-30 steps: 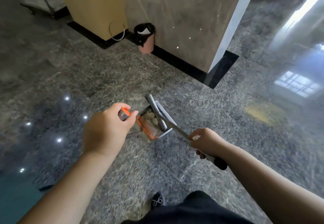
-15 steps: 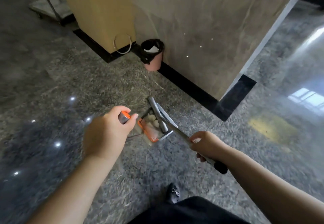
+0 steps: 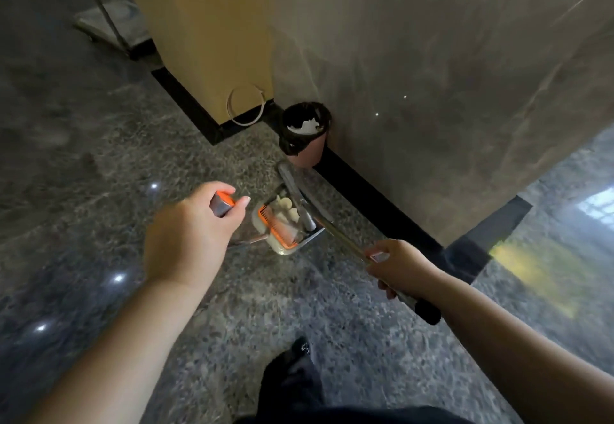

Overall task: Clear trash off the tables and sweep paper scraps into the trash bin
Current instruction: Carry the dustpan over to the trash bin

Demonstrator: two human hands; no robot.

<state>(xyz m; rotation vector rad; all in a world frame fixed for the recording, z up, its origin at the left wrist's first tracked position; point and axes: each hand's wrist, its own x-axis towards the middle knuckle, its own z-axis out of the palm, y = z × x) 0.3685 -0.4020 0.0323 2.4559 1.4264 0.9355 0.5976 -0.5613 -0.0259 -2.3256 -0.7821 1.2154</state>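
Trash bin (image 3: 307, 139) nearer now; left hand (image 3: 192, 231) grips dustpan handle (image 3: 222, 203), right hand (image 3: 398, 265) grips broom handle (image 3: 345, 241).

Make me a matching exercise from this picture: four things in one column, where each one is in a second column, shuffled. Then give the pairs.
Things
1. pink trash bin with black liner
2. crumpled paper scraps
3. orange-capped grey handle
4. long metal handle with black end

Places
A. gripped in the right hand
B. on the floor against the marble wall
C. gripped in the left hand
D. inside the clear dustpan

Pairs: 1-B, 2-D, 3-C, 4-A
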